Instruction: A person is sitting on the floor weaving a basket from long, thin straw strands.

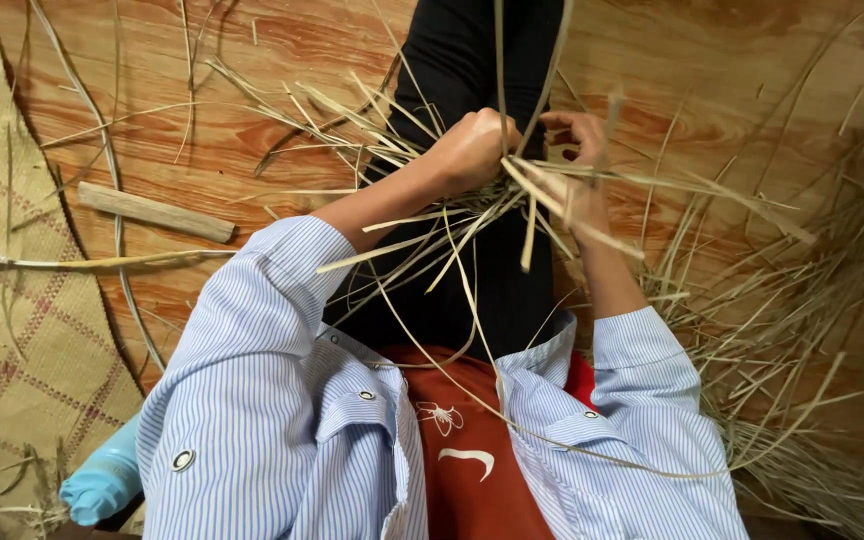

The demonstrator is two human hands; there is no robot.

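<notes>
Down over a dark-clad leg, both forearms reach forward out of rolled striped sleeves, elbows bent, the hands meeting close together above the wooden floor (712, 70). The left hand (472, 150) is balled into a fist, its grip closed tight on a bundle of dry straw strips (512, 200) that fan out beneath it. Just beside it, the right hand (577, 150) curls its fingers loosely about the same strips, wrist bent downward.
</notes>
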